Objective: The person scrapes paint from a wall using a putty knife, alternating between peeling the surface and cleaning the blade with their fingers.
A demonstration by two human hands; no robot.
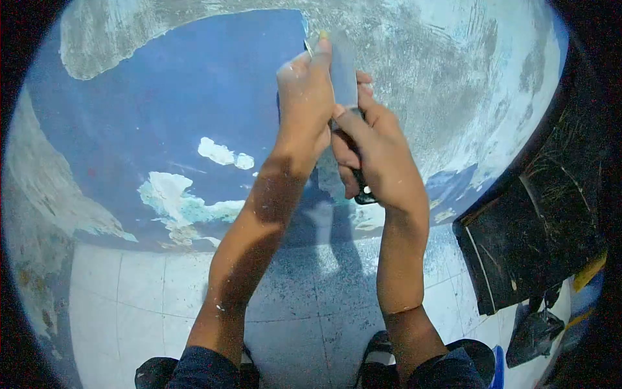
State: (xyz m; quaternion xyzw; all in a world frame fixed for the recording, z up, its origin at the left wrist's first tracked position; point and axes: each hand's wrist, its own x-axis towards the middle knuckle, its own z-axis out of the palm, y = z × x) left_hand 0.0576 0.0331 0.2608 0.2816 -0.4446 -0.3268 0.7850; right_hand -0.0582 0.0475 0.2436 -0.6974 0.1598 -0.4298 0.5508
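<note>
Upright in front of the wall, a flat metal blade (pixel 344 71) with a black handle (pixel 364 196) is in my right hand (pixel 387 152), whose fingers wrap round the handle and whose thumb lies at the blade's base. Close against the blade's left side is my left hand (pixel 304 94), its fingers closed, with a small thin light piece at the fingertips that I cannot make out. Behind both hands is the wall, with blue paint (pixel 214 84) at the left and scraped grey plaster (pixel 414 84) at the right.
White patches (pixel 168 188) break the lower blue paint. Below lies the tiled floor (pixel 142 285), speckled with debris. A black sheet-like object (pixel 518 240) and a black plastic bag (pixel 536 334) are at the right. Two shoes show at the bottom.
</note>
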